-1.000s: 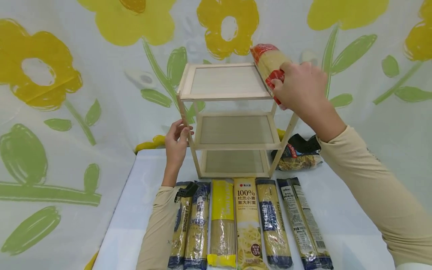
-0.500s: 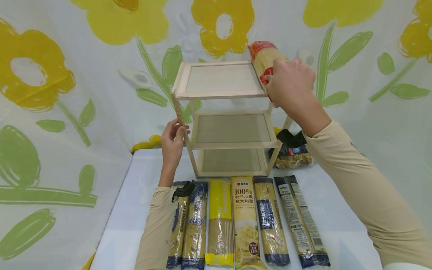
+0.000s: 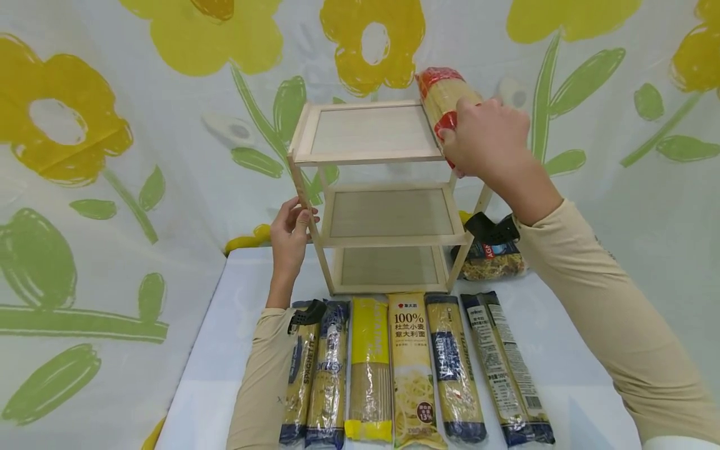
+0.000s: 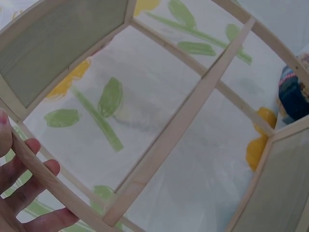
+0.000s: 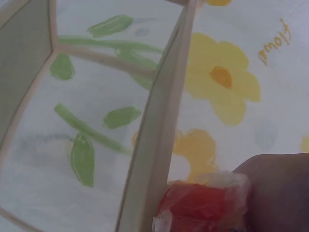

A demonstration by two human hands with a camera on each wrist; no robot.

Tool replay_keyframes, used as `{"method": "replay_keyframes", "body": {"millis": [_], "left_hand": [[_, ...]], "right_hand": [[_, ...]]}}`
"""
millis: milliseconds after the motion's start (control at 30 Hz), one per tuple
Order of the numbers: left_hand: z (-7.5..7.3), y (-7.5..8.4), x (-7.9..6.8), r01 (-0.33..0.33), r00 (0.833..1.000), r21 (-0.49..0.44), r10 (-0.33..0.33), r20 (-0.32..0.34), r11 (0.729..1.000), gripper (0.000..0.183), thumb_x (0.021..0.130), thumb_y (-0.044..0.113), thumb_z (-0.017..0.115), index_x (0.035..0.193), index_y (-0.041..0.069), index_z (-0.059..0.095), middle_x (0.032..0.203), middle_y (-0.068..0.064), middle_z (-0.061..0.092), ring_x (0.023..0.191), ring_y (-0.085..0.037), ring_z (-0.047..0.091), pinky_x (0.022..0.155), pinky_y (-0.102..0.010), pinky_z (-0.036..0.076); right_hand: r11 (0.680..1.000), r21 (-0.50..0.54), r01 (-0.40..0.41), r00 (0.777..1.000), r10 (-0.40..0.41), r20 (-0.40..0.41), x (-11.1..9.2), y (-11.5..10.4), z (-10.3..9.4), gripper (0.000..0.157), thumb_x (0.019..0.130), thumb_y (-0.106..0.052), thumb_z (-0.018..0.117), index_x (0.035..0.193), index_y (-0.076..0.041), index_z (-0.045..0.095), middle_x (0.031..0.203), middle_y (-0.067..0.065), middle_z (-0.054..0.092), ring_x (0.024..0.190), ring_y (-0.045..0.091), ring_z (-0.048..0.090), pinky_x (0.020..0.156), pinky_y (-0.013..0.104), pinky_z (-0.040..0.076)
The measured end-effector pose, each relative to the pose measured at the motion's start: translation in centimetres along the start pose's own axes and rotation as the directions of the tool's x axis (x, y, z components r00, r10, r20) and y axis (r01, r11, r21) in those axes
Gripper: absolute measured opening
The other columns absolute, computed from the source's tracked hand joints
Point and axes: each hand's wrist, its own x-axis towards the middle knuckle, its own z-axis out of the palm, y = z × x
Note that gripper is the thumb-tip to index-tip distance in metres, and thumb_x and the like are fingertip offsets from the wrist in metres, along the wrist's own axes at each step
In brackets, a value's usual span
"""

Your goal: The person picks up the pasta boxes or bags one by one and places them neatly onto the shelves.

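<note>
A three-tier wooden shelf [image 3: 368,159] stands at the back of the table. My left hand [image 3: 289,236] holds its left front post, thumb in front and fingers behind, as the left wrist view also shows. My right hand [image 3: 494,139] grips a clear pasta pack with red ends [image 3: 441,92] near its front end. The pack lies lengthwise along the right edge of the top tier; the hand hides part of it. In the right wrist view the pack's red front end [image 5: 198,205] sits beside the top tier's edge [image 5: 159,125]. Whether the pack's full weight rests there I cannot tell.
Several long pasta packs lie in a row before the shelf, among them a yellow one [image 3: 370,350], a cream one [image 3: 413,369] and a dark-backed one [image 3: 509,369]. A bag of pasta [image 3: 492,265] lies right of the shelf. A flowered cloth [image 3: 185,125] hangs behind.
The head view has shifted slightly. My right hand and the red-ended pasta pack appear a little farther left, still at the top tier's right edge. The left hand keeps its hold on the post.
</note>
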Motion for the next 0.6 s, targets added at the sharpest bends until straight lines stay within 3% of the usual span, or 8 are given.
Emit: {"method": "replay_keyframes", "body": {"millis": [167, 433, 600], "left_hand": [[0.0, -0.1, 0.3, -0.008, 1.0, -0.007, 0.008, -0.018, 1.0, 0.037, 0.095, 0.021, 0.056, 0.125, 0.0, 0.054, 0.105, -0.02, 0.065, 0.09, -0.027, 0.064, 0.064, -0.029, 0.057], [0.1, -0.7, 0.5, 0.016, 1.0, -0.015, -0.016, 0.006, 1.0, 0.036, 0.095, 0.02, 0.055, 0.126, 0.001, 0.054, 0.106, -0.021, 0.065, 0.092, -0.028, 0.064, 0.067, -0.032, 0.057], [0.0, 0.5, 0.1, 0.026, 0.999, -0.013, -0.025, 0.021, 1.0, 0.035, 0.097, 0.012, 0.052, 0.127, -0.006, 0.051, 0.108, -0.027, 0.062, 0.094, -0.035, 0.062, 0.07, -0.038, 0.057]], "right_hand": [[0.996, 0.08, 0.045, 0.998, -0.042, -0.04, -0.9, 0.3, 0.0, 0.054, 0.095, -0.042, 0.042, 0.124, 0.002, 0.043, 0.102, 0.027, 0.051, 0.101, 0.044, 0.047, 0.08, 0.062, 0.042], [0.972, 0.196, 0.132, 0.988, -0.112, -0.111, -3.6, 1.5, -0.1, 0.063, 0.093, -0.043, 0.05, 0.141, -0.004, 0.038, 0.121, 0.029, 0.045, 0.105, 0.042, 0.044, 0.075, 0.06, 0.045], [0.936, 0.295, 0.194, 0.978, -0.161, -0.133, -5.7, 3.0, 0.1, 0.065, 0.093, -0.042, 0.054, 0.145, -0.007, 0.036, 0.135, 0.027, 0.041, 0.115, 0.042, 0.04, 0.08, 0.062, 0.044]]}}
